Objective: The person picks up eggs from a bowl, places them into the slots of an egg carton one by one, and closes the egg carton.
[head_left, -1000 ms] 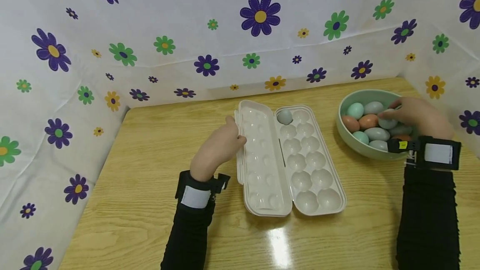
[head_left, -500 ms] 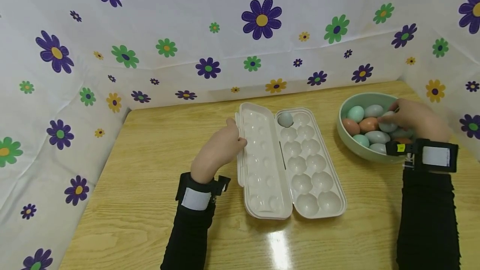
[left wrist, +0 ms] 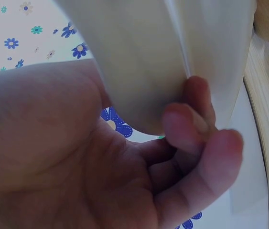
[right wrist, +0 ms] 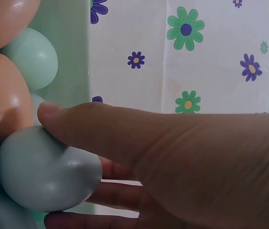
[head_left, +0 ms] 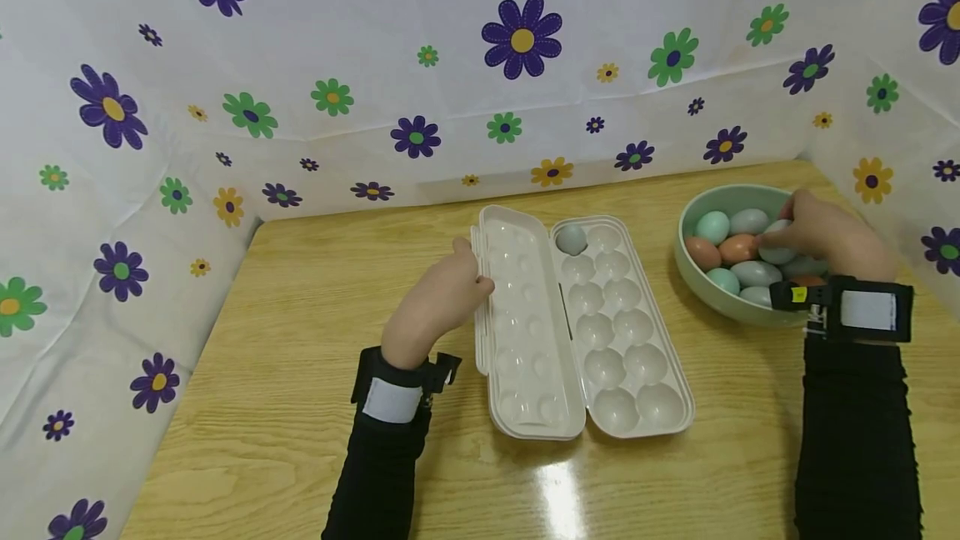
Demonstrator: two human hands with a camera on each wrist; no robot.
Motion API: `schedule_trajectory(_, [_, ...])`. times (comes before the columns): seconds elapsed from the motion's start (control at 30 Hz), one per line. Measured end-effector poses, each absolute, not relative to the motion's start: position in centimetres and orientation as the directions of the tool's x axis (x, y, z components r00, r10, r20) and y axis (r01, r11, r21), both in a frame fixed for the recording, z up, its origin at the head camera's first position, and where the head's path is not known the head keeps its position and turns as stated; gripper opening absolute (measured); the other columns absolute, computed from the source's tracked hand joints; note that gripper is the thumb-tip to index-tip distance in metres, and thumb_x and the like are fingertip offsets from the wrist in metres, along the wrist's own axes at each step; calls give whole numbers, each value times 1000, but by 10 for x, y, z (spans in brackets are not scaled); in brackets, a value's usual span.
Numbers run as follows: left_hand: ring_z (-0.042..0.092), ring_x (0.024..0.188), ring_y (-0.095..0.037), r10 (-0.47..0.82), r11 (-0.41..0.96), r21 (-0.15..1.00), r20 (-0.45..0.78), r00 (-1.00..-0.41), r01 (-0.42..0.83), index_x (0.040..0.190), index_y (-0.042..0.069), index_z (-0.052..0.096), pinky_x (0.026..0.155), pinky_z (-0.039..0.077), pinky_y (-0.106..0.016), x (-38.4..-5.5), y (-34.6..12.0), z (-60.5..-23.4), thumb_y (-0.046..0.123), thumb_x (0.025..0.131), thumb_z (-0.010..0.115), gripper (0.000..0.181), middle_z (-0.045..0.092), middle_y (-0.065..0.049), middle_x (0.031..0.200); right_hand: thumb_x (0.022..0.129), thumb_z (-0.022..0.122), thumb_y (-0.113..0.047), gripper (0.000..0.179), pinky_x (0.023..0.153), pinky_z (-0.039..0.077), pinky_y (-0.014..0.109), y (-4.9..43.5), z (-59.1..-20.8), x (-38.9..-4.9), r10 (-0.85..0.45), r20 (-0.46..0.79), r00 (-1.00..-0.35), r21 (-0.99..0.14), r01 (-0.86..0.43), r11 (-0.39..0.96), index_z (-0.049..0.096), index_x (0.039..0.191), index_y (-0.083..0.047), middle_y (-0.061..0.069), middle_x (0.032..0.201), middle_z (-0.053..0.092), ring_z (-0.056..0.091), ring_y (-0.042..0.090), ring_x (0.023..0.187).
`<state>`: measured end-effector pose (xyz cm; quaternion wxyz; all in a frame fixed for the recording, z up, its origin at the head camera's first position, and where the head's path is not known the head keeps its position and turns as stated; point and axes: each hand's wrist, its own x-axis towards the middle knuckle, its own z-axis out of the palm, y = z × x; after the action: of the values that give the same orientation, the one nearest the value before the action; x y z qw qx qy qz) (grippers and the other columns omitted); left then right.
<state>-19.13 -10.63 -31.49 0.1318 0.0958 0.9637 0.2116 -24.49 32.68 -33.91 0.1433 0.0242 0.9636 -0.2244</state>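
A white plastic egg carton (head_left: 652, 357) lies opened out on the table, its lid (head_left: 525, 323) to the left of the cupped half. One grey-blue egg (head_left: 572, 239) sits in the far left cup. My left hand (head_left: 438, 298) grips the lid's outer edge; in the left wrist view the fingers curl against the lid (left wrist: 139, 62). At the right, my right hand (head_left: 836, 232) reaches into a pale green bowl (head_left: 705, 292) of eggs. In the right wrist view its thumb lies over a grey-blue egg (right wrist: 50, 169) with the fingers underneath.
Orange eggs (head_left: 738, 247), mint eggs (head_left: 712, 227) and grey ones (head_left: 755, 274) crowd around the held egg in the bowl. The wooden table (head_left: 300, 315) ends at a flower-patterned cloth (head_left: 450, 48) at the back and both sides.
The head view shifts slightly, lowering the scene in the picture. Both hands stay nearly where they were, the left at the lid and the right on the egg in the bowl.
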Motion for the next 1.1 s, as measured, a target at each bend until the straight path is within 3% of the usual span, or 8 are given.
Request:
schedule_trajectory(0.13, [38, 45, -11, 238, 895, 426, -207, -949, 131, 148, -20, 10, 40, 26, -20, -192, -106, -315, 14, 96, 48, 72, 40, 0, 58, 89, 63, -33, 58, 59, 42, 40, 325, -337, -245, -17, -285, -958, -423, 110, 900, 37, 111, 14, 27, 91, 50, 49, 38, 78])
schedule_trajectory(0.37, [41, 47, -12, 244, 891, 433, -206, -948, 136, 147, -20, 11, 41, 27, -21, -192, -106, -315, 13, 96, 47, 72, 42, -2, 61, 91, 59, -31, 63, 71, 47, 53, 325, -336, -247, -53, -321, -945, -373, 74, 925, 41, 125, 19, 38, 108, 51, 49, 44, 88])
schedule_trajectory(0.53, [42, 48, -13, 244, 894, 427, -213, -946, 134, 148, -20, 10, 41, 28, -21, -192, -106, -315, 14, 96, 47, 72, 42, -2, 61, 93, 56, -30, 55, 76, 47, 60, 327, -336, -248, -73, -360, -930, -345, 60, 937, 47, 123, 15, 41, 113, 52, 51, 48, 92])
schedule_trajectory(1.1, [40, 47, -12, 234, 893, 434, -220, -947, 119, 148, -20, 8, 41, 28, -21, -192, -106, -315, 14, 97, 47, 73, 41, -1, 60, 91, 56, -24, 46, 69, 46, 49, 322, -333, -247, -67, -337, -939, -335, 53, 941, 47, 117, 13, 31, 100, 54, 50, 40, 85])
